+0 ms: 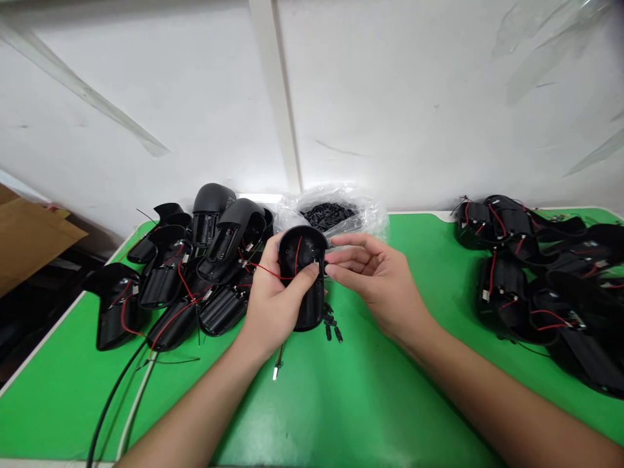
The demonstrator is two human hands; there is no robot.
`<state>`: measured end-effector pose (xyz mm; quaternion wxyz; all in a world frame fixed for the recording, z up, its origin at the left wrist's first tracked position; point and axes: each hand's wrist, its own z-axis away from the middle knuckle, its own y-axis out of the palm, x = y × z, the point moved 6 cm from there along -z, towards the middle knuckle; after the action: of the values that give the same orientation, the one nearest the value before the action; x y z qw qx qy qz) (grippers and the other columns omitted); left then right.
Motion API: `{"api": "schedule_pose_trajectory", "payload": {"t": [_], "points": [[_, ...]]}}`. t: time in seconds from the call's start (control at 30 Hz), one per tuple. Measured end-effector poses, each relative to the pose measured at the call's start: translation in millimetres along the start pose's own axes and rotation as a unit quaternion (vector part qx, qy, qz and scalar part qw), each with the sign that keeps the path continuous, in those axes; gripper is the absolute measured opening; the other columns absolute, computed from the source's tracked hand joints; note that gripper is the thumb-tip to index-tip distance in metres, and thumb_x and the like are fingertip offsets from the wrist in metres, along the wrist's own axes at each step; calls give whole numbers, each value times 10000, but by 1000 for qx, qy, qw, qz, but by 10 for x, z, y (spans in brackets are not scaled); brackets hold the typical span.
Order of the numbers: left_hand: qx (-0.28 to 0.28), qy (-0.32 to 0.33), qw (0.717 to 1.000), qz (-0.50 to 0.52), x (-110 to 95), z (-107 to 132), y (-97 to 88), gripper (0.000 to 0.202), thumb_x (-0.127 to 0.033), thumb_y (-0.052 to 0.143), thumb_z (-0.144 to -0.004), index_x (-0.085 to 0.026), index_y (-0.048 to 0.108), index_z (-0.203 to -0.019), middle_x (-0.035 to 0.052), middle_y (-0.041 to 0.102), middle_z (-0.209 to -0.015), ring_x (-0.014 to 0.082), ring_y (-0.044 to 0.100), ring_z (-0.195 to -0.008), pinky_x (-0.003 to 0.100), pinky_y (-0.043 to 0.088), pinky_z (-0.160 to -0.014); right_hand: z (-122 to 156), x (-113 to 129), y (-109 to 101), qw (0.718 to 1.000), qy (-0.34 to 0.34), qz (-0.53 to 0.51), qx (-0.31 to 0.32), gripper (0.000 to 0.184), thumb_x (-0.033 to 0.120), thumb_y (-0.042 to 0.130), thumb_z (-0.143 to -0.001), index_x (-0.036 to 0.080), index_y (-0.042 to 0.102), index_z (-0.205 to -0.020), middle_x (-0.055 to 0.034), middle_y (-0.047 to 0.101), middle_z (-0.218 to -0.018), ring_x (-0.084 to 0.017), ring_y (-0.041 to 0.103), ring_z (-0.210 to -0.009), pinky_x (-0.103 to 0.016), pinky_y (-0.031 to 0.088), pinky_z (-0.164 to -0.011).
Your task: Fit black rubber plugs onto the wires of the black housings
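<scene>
Over the middle of the green table (312, 403), my left hand (273, 299) grips a black plastic housing (308, 312) with its hollow side facing me. My left thumb presses near a small silvery part inside it, and red wires cross the cavity. At the housing's right edge, my right hand (373, 273) has thumb and fingertips pinched together around something small and dark, mostly hidden. Several small black plastic pieces (333, 327) lie on the table just below the housing. A thin lead with a silvery metal tip (275, 372) hangs beneath my left hand.
Behind my hands is a clear plastic bag (373, 218) of small black pieces. Similar wired housings are piled at left (168, 279) and right (507, 279). A black cable (110, 403) and a pale cable (130, 409) run along the left. A white wall (390, 97) stands behind.
</scene>
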<state>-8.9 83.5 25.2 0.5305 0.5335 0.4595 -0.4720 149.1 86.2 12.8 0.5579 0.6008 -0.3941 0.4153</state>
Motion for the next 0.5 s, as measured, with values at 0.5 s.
{"api": "schedule_pose_trajectory", "payload": {"t": [0.5], "points": [[-5,30,999,-20,12,-3,-33,412,-294,838,-805,-296,621,-1156,-47,663,-959,55,656,-759,175,637,-678,45,-71,7,998,41,-32,-38,402,222,988,-603,201,759,-933,-28,809,-841,-159,751,-723,-280,633,-705]]}}
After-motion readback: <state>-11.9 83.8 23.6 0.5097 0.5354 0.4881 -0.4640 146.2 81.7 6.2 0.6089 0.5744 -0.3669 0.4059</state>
